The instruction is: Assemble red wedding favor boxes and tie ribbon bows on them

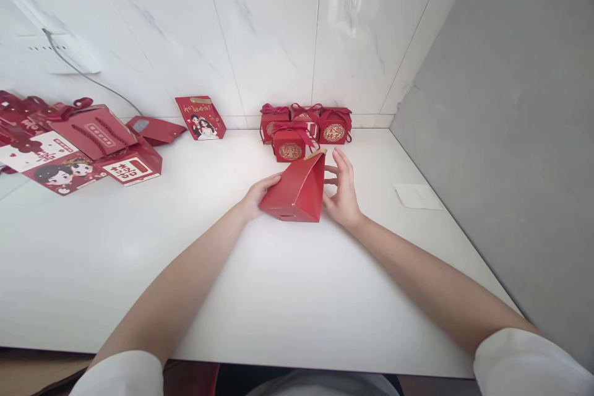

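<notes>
A red paper gift box (297, 192), folded to a wedge shape with a gold tab at its top, stands on the white table (278, 297) in the middle. My left hand (260, 195) presses against its left side, fingers closed along the box. On the right side, my right hand (342, 189) is beside the box with fingers spread and stretched out, fingertips close to or touching the box's edge. Just behind the box stand several small finished red boxes with ribbon bows (304, 127).
A heap of flat and part-folded red boxes (78, 145) lies at the left. A red card with a cartoon couple (200, 117) leans on the marble wall. A white paper slip (417, 196) lies at the right near the grey wall (510, 136).
</notes>
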Demonstrator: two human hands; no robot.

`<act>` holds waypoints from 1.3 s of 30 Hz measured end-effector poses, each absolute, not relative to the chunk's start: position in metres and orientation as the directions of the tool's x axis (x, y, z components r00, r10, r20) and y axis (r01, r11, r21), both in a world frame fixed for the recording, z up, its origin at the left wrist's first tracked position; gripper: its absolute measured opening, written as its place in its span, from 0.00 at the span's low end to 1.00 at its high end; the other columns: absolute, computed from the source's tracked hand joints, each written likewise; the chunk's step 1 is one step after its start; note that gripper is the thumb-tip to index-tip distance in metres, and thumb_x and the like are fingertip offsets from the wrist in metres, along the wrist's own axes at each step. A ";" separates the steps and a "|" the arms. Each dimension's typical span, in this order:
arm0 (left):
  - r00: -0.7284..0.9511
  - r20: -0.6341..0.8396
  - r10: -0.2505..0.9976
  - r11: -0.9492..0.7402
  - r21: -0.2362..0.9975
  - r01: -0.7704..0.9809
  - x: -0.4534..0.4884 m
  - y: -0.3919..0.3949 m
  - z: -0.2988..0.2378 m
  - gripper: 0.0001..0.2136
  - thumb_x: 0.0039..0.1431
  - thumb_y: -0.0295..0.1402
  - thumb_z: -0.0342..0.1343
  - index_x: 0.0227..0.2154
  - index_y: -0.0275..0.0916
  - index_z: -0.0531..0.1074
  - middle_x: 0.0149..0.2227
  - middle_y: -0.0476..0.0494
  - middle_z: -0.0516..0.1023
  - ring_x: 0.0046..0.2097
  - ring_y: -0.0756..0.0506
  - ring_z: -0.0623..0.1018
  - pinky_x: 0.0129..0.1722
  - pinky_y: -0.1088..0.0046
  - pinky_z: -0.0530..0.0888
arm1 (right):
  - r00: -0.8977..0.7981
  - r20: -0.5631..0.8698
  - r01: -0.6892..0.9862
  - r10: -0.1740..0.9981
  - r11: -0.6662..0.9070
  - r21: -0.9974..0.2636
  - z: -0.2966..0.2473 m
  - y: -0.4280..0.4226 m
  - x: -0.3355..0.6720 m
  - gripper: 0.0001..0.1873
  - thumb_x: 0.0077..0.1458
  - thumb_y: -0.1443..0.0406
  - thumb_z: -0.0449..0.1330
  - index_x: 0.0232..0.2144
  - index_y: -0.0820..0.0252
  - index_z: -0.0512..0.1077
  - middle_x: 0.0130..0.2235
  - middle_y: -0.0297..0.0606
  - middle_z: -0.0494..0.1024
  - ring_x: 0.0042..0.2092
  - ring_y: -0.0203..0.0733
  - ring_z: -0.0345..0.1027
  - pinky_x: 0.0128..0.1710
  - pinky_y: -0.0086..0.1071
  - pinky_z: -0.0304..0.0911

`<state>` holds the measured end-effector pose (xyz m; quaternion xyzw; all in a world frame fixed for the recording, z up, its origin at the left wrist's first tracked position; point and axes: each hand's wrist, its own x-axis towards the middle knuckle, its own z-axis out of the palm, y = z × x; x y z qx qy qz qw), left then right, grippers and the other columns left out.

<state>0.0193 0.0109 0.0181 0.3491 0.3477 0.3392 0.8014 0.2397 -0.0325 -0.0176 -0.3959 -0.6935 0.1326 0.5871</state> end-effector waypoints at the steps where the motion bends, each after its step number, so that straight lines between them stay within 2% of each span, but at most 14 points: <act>1: 0.549 -0.297 0.781 0.522 0.794 -0.313 0.019 0.011 0.018 0.21 0.59 0.33 0.56 0.56 0.39 0.72 0.46 0.41 0.81 0.41 0.43 0.81 0.44 0.66 0.75 | 0.003 0.705 0.393 0.709 0.647 -0.653 -0.018 -0.032 0.240 0.43 0.60 0.53 0.59 0.69 0.39 0.39 0.70 0.46 0.43 0.57 0.52 0.67 0.44 0.49 0.76; 5: 0.525 -0.201 0.827 0.443 0.807 -0.390 0.016 0.010 0.020 0.22 0.57 0.33 0.59 0.56 0.40 0.71 0.50 0.40 0.79 0.46 0.40 0.80 0.47 0.63 0.75 | 0.026 0.668 0.392 0.743 0.608 -0.691 -0.018 -0.033 0.239 0.38 0.63 0.53 0.54 0.68 0.40 0.41 0.69 0.47 0.47 0.54 0.51 0.69 0.42 0.48 0.76; 9: 0.356 -0.070 0.932 0.243 0.849 -0.470 0.012 0.013 0.018 0.21 0.53 0.34 0.63 0.51 0.42 0.73 0.50 0.43 0.79 0.48 0.41 0.79 0.49 0.64 0.74 | 0.061 0.638 0.381 0.768 0.572 -0.726 -0.015 -0.034 0.240 0.31 0.66 0.54 0.50 0.67 0.43 0.46 0.66 0.48 0.53 0.51 0.47 0.72 0.43 0.44 0.75; 12: 0.230 -0.032 0.973 0.145 0.858 -0.493 0.009 0.020 0.014 0.19 0.51 0.36 0.66 0.47 0.43 0.74 0.48 0.46 0.80 0.46 0.42 0.79 0.48 0.65 0.73 | 0.078 0.605 0.380 0.792 0.537 -0.753 -0.014 -0.033 0.241 0.28 0.66 0.54 0.50 0.65 0.46 0.50 0.65 0.47 0.56 0.50 0.45 0.72 0.44 0.43 0.74; 15: 0.086 -0.024 0.996 0.057 0.907 -0.416 0.004 0.029 0.015 0.18 0.48 0.41 0.68 0.42 0.41 0.76 0.45 0.45 0.80 0.44 0.44 0.78 0.47 0.66 0.72 | 0.098 0.572 0.378 0.814 0.501 -0.778 -0.015 -0.030 0.243 0.26 0.66 0.55 0.50 0.64 0.48 0.52 0.64 0.47 0.57 0.49 0.44 0.72 0.42 0.41 0.73; 18: 0.009 0.000 1.000 0.001 0.983 -0.186 -0.006 0.033 0.035 0.17 0.46 0.44 0.70 0.36 0.39 0.78 0.41 0.43 0.81 0.41 0.46 0.78 0.46 0.68 0.70 | 0.110 0.535 0.366 0.838 0.466 -0.806 -0.017 -0.028 0.244 0.25 0.66 0.56 0.51 0.62 0.50 0.55 0.64 0.47 0.59 0.48 0.44 0.71 0.41 0.41 0.73; 22: 0.219 -0.053 0.974 -0.003 0.968 0.249 -0.023 0.022 0.090 0.17 0.43 0.42 0.71 0.34 0.37 0.80 0.40 0.39 0.82 0.40 0.43 0.78 0.43 0.67 0.70 | 0.104 0.483 0.295 0.870 0.436 -0.850 -0.019 -0.028 0.244 0.24 0.66 0.56 0.51 0.61 0.51 0.56 0.63 0.47 0.62 0.46 0.43 0.71 0.42 0.41 0.72; 25: 0.404 -0.158 0.901 -0.046 0.892 0.450 -0.028 0.010 0.131 0.15 0.38 0.38 0.73 0.31 0.39 0.81 0.35 0.41 0.83 0.37 0.40 0.79 0.39 0.66 0.71 | 0.092 0.465 0.258 0.880 0.430 -0.865 -0.020 -0.028 0.243 0.23 0.65 0.56 0.51 0.60 0.51 0.56 0.63 0.46 0.63 0.44 0.42 0.72 0.40 0.40 0.71; 27: 0.455 -0.229 0.861 -0.064 0.837 0.543 -0.025 0.006 0.149 0.13 0.34 0.32 0.74 0.28 0.40 0.80 0.29 0.45 0.81 0.33 0.40 0.78 0.35 0.67 0.70 | 0.091 0.457 0.240 0.885 0.426 -0.872 -0.021 -0.029 0.243 0.22 0.65 0.56 0.51 0.60 0.51 0.57 0.62 0.45 0.64 0.43 0.41 0.72 0.39 0.39 0.71; 29: 0.428 -0.241 0.871 -0.060 0.813 0.579 -0.016 0.005 0.160 0.10 0.35 0.29 0.73 0.23 0.40 0.78 0.23 0.47 0.76 0.31 0.40 0.77 0.32 0.69 0.68 | 0.093 0.446 0.219 0.890 0.418 -0.882 -0.020 -0.029 0.243 0.22 0.65 0.56 0.52 0.59 0.51 0.57 0.61 0.45 0.65 0.42 0.40 0.73 0.39 0.38 0.71; 32: 0.362 -0.145 0.921 -0.096 0.815 0.571 0.008 0.002 0.165 0.10 0.41 0.30 0.70 0.17 0.40 0.73 0.19 0.48 0.68 0.30 0.39 0.77 0.31 0.68 0.66 | 0.095 0.429 0.199 0.898 0.406 -0.892 -0.019 -0.030 0.243 0.23 0.64 0.55 0.52 0.59 0.52 0.58 0.60 0.45 0.66 0.41 0.40 0.72 0.39 0.38 0.71; 36: 0.523 -0.106 0.846 -0.297 0.721 0.626 0.043 -0.013 0.168 0.16 0.39 0.31 0.71 0.11 0.41 0.67 0.16 0.48 0.63 0.27 0.39 0.74 0.31 0.65 0.63 | 0.101 0.416 0.214 0.904 0.389 -0.896 -0.016 -0.033 0.244 0.24 0.63 0.54 0.53 0.58 0.53 0.59 0.58 0.45 0.68 0.39 0.40 0.72 0.38 0.38 0.71; 39: 0.590 -0.113 0.799 -0.357 0.702 0.617 0.055 -0.036 0.180 0.21 0.42 0.29 0.69 0.07 0.40 0.61 0.13 0.48 0.56 0.25 0.40 0.71 0.29 0.64 0.60 | 0.093 0.415 0.213 0.905 0.389 -0.896 -0.017 -0.033 0.246 0.24 0.63 0.54 0.53 0.58 0.52 0.58 0.57 0.45 0.70 0.38 0.40 0.73 0.37 0.38 0.71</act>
